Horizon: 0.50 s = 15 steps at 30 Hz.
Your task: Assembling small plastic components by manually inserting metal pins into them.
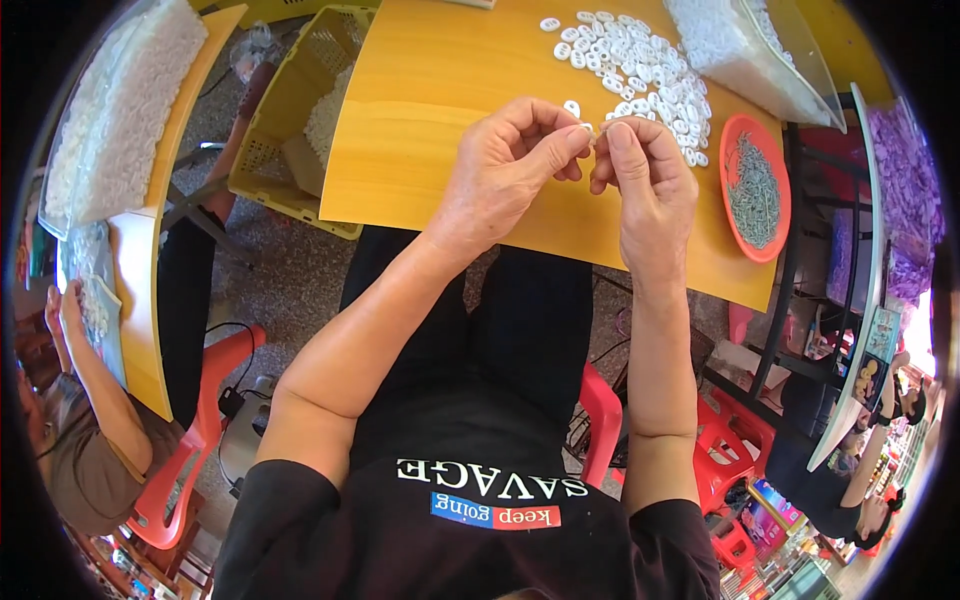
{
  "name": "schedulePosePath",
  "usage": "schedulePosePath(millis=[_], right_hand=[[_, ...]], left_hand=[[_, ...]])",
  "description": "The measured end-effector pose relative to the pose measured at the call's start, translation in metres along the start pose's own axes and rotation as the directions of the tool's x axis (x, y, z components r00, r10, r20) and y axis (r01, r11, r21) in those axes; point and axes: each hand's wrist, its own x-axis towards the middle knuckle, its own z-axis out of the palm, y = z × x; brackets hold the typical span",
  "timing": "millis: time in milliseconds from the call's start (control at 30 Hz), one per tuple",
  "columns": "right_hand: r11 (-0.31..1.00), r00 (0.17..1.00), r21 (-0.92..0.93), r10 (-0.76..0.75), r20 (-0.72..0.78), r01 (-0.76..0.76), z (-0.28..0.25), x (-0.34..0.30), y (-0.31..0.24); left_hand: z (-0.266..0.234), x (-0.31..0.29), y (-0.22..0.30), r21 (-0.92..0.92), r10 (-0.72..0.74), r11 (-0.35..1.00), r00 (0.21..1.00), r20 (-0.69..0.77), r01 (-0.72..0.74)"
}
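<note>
My left hand [505, 170] and my right hand [650, 180] meet above the front part of the yellow table [410, 130], thumbs and forefingers pinched. A small white piece [587, 128] shows at the left thumb tip; its shape is mostly hidden. What the right fingertips pinch is too small to make out. Just beyond my hands lies a loose heap of white oval plastic pieces [640, 60] with holes. One single oval piece [571, 107] lies close to my left knuckles. An orange-red dish [730, 205] at the right holds many small grey metal pins [755, 195].
A clear bag of white pieces [740, 50] stands at the far right of the table. Left of the table sits a yellow plastic crate [265, 150]. Another person's arms [105, 390] work at a side table on the left. A red chair [205, 420] stands beside that person.
</note>
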Motion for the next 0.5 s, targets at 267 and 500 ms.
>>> schedulePosePath(millis=[267, 500], right_hand=[[0.994, 1.0, -0.106, -0.011, 0.005, 0.011, 0.001, 0.0012, -0.0005], [0.997, 0.999, -0.081, 0.011, -0.034, -0.014, 0.0048, -0.0025, 0.0041]], left_hand=[[-0.0001, 0.0012, -0.0003, 0.013, 0.014, 1.0, 1.0, -0.01, -0.014], [-0.0006, -0.0003, -0.0009, 0.027, 0.019, 0.999, 1.0, -0.022, -0.019]])
